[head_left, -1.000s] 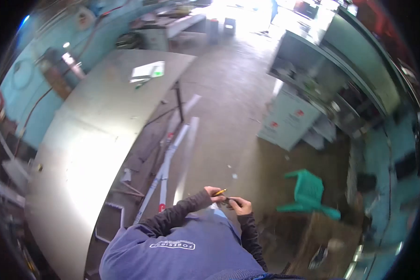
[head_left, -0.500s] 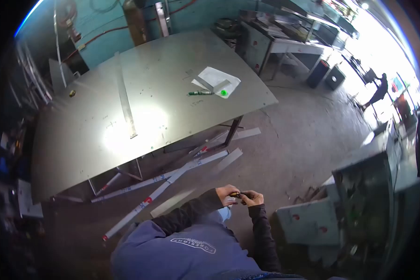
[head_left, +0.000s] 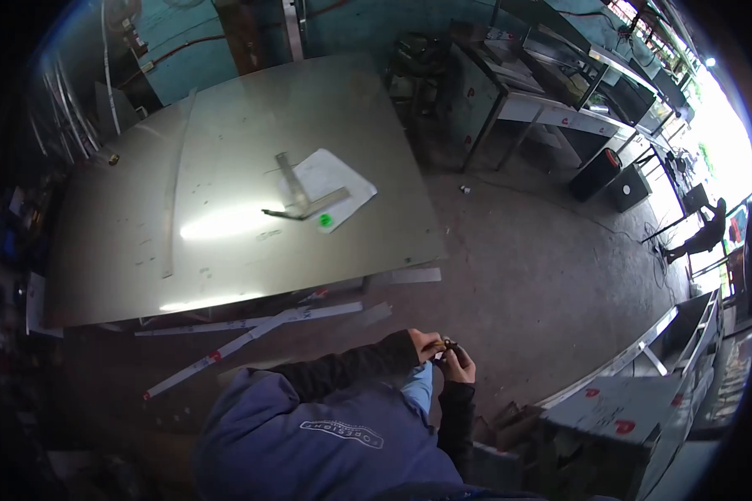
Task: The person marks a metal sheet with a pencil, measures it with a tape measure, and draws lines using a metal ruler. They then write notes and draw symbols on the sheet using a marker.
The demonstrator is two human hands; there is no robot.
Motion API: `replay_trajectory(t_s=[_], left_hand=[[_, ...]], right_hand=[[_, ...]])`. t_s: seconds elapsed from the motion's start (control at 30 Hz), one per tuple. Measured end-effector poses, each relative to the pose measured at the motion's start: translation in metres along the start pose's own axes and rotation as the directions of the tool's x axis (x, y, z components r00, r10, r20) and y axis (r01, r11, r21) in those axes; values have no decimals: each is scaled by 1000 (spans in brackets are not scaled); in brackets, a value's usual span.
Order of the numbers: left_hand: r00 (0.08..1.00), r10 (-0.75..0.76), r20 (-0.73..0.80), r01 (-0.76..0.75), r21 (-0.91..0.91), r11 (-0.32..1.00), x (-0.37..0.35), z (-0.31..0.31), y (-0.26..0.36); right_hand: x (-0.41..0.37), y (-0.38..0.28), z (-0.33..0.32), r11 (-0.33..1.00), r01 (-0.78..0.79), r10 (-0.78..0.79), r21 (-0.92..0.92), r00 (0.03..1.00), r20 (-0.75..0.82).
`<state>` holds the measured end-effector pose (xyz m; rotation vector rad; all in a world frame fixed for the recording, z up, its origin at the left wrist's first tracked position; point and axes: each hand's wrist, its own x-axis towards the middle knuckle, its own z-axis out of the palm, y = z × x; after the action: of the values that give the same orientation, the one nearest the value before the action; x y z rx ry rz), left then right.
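Both hands meet in front of my body, out past the jacket (head_left: 334, 434). My left hand (head_left: 426, 343) is closed around a small black-and-yellow object (head_left: 444, 344); what kind it is I cannot tell. Fingers of my right hand (head_left: 460, 366) are bent onto the dark end of the same object from the other side. Beyond the hands stands a table topped with a large metal sheet (head_left: 342, 100). On it lie a white paper (head_left: 351, 189), a metal square (head_left: 291, 179), a dark marker (head_left: 284, 215) and a round green item (head_left: 325, 220).
A long metal strip (head_left: 178, 184) lies across the sheet. Film-covered strips (head_left: 226, 351) rest on the floor by the table. Metal panels (head_left: 614, 405) stand at the right. Farther back are a steel workbench (head_left: 543, 110), a black bin (head_left: 597, 174) and a person (head_left: 704, 234) bending.
My view has turned, so the table sits farther left and the right-hand bench shows more. Both hands stay together on the small object, with the fingers slightly shifted.
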<state>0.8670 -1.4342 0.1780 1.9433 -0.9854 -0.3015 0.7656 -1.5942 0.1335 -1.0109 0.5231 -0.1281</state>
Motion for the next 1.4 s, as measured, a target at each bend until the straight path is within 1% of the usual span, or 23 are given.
replay_trajectory(t_s=[0.07, 0.1, 0.2, 0.27, 0.33, 0.4, 0.47, 0.5, 0.53, 0.6, 0.63, 0.7, 0.8, 0.87, 0.9, 0.97, 1.0, 1.07, 1.1, 1.17, 1.2, 1.3, 1.4], left_hand=[[931, -315, 187, 365, -406, 838, 64, 15, -7], [912, -338, 234, 411, -482, 774, 93, 37, -28], [935, -315, 166, 336, -701, 629, 175, 67, -58], [944, -327, 47, 267, -694, 669, 218, 60, -61], [913, -407, 10, 159, -929, 335, 245, 54, -60], [875, -481, 54, 207, -940, 272, 266, 9, -47], [815, -569, 108, 288, -928, 237, 288, -9, -55], [769, -634, 86, 290, -930, 226, 297, 1, -81], [772, -630, -79, 90, -969, 232, 315, 10, -94], [727, -683, -60, 160, -954, 254, 338, -2, -120], [751, -656, -76, 115, -963, 242, 356, -3, -137], [807, -576, -130, 5, -974, 227, 401, -11, -161], [846, -507, -166, -118, -985, 126, 474, -30, -191], [913, -402, -72, -23, -992, 124, 525, -83, -189], [891, -443, -103, 1, -974, 229, 552, -88, -202], [870, -480, -112, 17, -966, 256, 601, -110, -220], [848, -515, -125, 30, -959, 281, 623, -126, -231], [787, -610, -93, 89, -961, 261, 666, -162, -246], [788, -590, -178, 56, -933, 356, 685, -176, -259], [766, -565, -306, 117, -798, 591, 718, -198, -302], [786, -565, -249, 87, -862, 500, 734, -214, -321], [705, -645, -295, 115, -850, 514, 782, -264, -373], [680, -647, -346, 190, -769, 611, 816, -332, -417]], right_hand=[[58, -23, -45, 999, 25, -23, -31, 998, 59], [86, -45, -55, 992, 14, -4, -122, 996, 85], [170, -98, -88, 949, 59, 4, -311, 980, 198], [234, -128, -88, 911, 121, 11, -393, 948, 317], [289, -157, -76, 853, 150, 132, -500, 865, 484], [332, -188, -41, 872, 109, 211, -477, 795, 569], [384, -212, -16, 778, 349, 241, -523, 603, 761], [403, -224, 1, 792, 308, 303, -528, 552, 777], [428, -227, 11, 784, 303, 328, -542, 540, 775], [482, -232, 27, 745, 412, 370, -525, 399, 839], [506, -238, 40, 735, 416, 385, -536, 394, 835], [552, -257, 61, 853, 234, 398, -467, 290, 871], [639, -275, 59, 804, 226, 454, -549, 364, 814], [679, -316, 78, 802, 272, 434, -531, 344, 832], [700, -331, 84, 797, 243, 438, -552, 396, 807], [743, -346, 89, 774, 217, 419, -595, 529, 738], [762, -351, 99, 783, 223, 411, -581, 515, 752], [801, -358, 121, 829, 246, 256, -501, 630, 733], [832, -348, 121, 836, 249, 208, -489, 681, 702], [890, -339, 135, 862, 261, 175, -434, 651, 739], [921, -335, 145, 878, 278, 137, -391, 635, 760], [1021, -313, 185, 946, 154, 157, -284, 549, 821], [1091, -322, 269, 908, 107, 317, -405, 455, 832]])
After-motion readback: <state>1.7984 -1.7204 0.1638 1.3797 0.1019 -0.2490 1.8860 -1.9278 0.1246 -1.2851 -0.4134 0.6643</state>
